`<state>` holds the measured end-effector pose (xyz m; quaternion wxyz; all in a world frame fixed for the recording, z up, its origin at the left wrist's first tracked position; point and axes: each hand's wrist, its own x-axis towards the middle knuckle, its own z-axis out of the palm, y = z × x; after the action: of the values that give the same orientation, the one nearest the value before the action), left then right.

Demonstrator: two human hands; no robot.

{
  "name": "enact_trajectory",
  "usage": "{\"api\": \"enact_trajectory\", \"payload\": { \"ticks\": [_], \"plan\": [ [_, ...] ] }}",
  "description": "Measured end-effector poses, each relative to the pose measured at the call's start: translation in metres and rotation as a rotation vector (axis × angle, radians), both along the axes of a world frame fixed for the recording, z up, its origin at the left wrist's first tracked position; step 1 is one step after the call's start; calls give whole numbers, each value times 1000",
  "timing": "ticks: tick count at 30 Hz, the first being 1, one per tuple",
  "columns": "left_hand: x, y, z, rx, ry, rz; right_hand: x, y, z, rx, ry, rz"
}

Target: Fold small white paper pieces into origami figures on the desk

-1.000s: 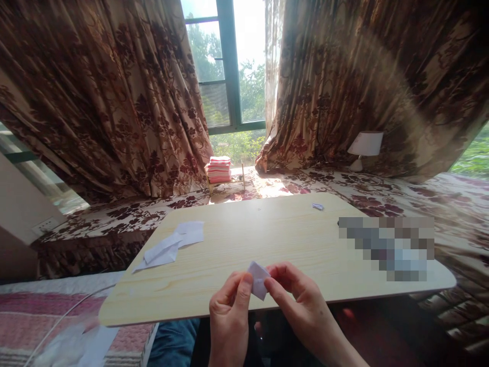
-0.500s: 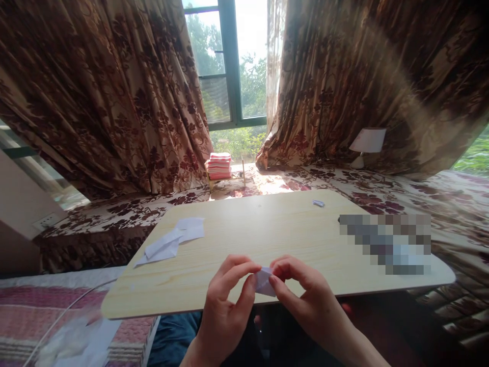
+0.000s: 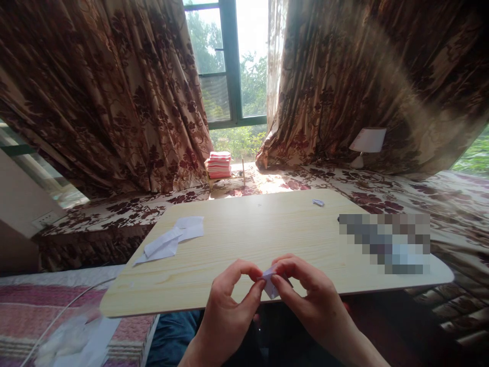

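A small folded piece of white paper is held up over the near edge of the pale wooden table. My left hand pinches its left corner between thumb and fingertips. From the other side, my right hand grips it with the thumb in front and the fingers behind. Those fingers hide part of the paper. Loose white paper sheets lie overlapping at the table's left side. Near the far right corner rests a small folded paper piece.
A pixelated, unrecognisable area covers the table's right end. Beyond the table, a stack of pink-striped cloths and a white lamp stand on a floral-covered ledge. At lower left are a striped bedspread and a white cable.
The paper has turned and shifted slightly right between my fingers. My left hand has moved a little right, its thumb and forefinger now meeting at the paper's corner.
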<state>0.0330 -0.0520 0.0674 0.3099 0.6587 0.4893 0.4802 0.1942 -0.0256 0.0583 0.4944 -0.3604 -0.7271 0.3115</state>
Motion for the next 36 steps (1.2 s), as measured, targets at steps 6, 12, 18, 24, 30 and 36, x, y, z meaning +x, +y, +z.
{"api": "enact_trajectory", "payload": {
  "ticks": [6,12,18,24,30,36],
  "plan": [
    [2,0,0,-99,-114,24,-2,-2,-6,-129,83,-24],
    [4,2,-4,-110,-217,93,-2,-5,-4,-244,215,-4],
    [7,1,-6,-205,-314,58,5,-3,-6,-351,266,92],
    [11,2,-5,-288,-325,-27,4,-2,-10,-408,360,148],
    [15,2,-9,-309,-440,-28,5,-1,-6,-512,336,176],
    [16,0,-10,-316,-466,-42,4,-1,-4,-501,299,149]
  ]
}}
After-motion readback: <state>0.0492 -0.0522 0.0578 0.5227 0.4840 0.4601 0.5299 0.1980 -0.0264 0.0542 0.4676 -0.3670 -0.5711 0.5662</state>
